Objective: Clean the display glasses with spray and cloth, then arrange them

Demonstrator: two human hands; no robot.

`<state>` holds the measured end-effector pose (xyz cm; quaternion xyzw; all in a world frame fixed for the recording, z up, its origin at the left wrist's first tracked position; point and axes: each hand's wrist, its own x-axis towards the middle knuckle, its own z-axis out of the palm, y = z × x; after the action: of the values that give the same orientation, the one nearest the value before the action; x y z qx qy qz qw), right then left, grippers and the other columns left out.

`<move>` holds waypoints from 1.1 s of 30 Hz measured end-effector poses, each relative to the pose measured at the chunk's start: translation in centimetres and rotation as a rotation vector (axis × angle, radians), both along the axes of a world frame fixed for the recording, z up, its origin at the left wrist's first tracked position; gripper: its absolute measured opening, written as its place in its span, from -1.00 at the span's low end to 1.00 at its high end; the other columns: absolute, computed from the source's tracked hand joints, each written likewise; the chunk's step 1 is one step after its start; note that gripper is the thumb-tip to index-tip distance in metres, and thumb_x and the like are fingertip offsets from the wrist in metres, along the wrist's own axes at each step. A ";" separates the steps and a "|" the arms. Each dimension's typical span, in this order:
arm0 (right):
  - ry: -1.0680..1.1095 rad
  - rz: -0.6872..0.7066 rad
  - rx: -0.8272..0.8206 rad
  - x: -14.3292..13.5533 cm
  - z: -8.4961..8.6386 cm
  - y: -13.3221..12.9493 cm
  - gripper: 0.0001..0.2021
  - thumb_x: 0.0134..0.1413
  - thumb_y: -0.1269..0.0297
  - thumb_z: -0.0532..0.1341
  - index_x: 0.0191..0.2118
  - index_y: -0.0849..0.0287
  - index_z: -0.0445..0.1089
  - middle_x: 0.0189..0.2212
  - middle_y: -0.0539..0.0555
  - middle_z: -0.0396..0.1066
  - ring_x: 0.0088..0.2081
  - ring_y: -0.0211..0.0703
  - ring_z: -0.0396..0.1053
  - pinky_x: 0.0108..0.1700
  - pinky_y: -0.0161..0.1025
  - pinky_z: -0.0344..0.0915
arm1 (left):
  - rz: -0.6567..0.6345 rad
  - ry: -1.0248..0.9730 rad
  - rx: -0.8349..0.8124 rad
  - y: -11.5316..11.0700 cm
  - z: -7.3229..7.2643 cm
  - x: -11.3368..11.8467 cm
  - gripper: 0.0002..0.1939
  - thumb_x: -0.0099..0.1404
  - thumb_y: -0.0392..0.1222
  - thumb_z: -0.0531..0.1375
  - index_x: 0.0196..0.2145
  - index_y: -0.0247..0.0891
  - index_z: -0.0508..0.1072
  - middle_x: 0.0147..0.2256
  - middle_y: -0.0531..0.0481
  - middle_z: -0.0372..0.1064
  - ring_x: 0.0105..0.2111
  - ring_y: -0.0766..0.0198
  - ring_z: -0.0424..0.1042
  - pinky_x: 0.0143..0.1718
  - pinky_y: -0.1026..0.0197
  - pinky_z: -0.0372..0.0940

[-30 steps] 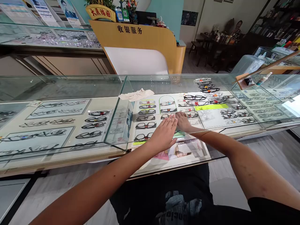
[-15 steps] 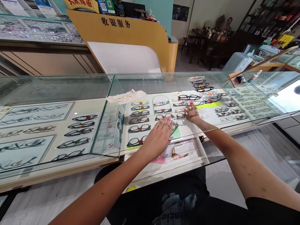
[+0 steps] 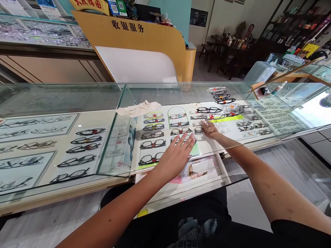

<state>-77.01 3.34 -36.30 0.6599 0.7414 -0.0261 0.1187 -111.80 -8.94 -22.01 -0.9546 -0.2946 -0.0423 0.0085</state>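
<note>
Rows of eyeglasses (image 3: 152,144) lie on a white board inside a glass display case (image 3: 111,151). My left hand (image 3: 177,155) rests with fingers spread at the glass top, over the near middle of the rows; nothing is in it. Under the glass, my right hand (image 3: 210,130) reaches in among the frames, its fingers at a pair of glasses (image 3: 198,129). Whether it grips that pair is hard to see. Farther back are dark glasses (image 3: 209,110) and a stack of glasses (image 3: 224,101). Below my left hand an open drawer (image 3: 222,168) holds packaged items.
A crumpled cloth (image 3: 139,108) lies on the glass top. More glasses (image 3: 77,160) fill the left section. A wooden holder (image 3: 258,90) and a small bottle (image 3: 279,88) stand at the right. Behind are a counter (image 3: 155,34) and a seated person (image 3: 248,34).
My right hand has shifted slightly left and toward me, its fingers lower. My left hand has moved a little right with its fingers spread wider. The view has tilted slightly.
</note>
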 end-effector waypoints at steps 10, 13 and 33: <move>0.019 0.016 0.037 -0.4 0.6 -0.1 -0.48 0.49 0.09 0.38 0.43 0.10 0.43 0.56 0.25 0.20 0.53 0.33 0.19 0.54 0.44 0.17 | -0.003 0.030 0.007 -0.1 0.4 0.1 -0.30 0.66 -0.14 0.09 0.63 -0.38 0.17 0.64 -0.23 -0.01 0.64 -0.23 -0.01 0.58 -0.33 0.16; 0.019 0.035 0.045 -0.6 0.8 0.0 -0.51 0.49 0.10 0.39 0.39 0.13 0.45 0.50 0.25 0.28 0.48 0.29 0.28 0.49 0.40 0.27 | -0.002 0.021 0.014 -0.1 0.4 0.0 -0.31 0.66 -0.13 0.08 0.63 -0.38 0.18 0.64 -0.23 0.00 0.64 -0.24 0.01 0.58 -0.33 0.17; -0.013 -0.182 0.081 -2.3 2.0 0.0 -0.62 0.51 0.09 0.39 0.26 0.18 0.51 0.23 0.21 0.51 0.18 0.10 0.54 0.22 0.15 0.57 | -0.067 -0.001 0.028 0.6 0.1 -0.3 -0.39 0.70 -0.20 0.02 0.61 -0.22 0.23 0.62 -0.11 0.07 0.63 -0.16 0.06 0.58 -0.25 0.13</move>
<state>-79.32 3.31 -34.33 0.7289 0.6782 -0.0025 0.0938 -112.12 -8.36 -21.96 -0.9638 -0.2617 -0.0474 0.0201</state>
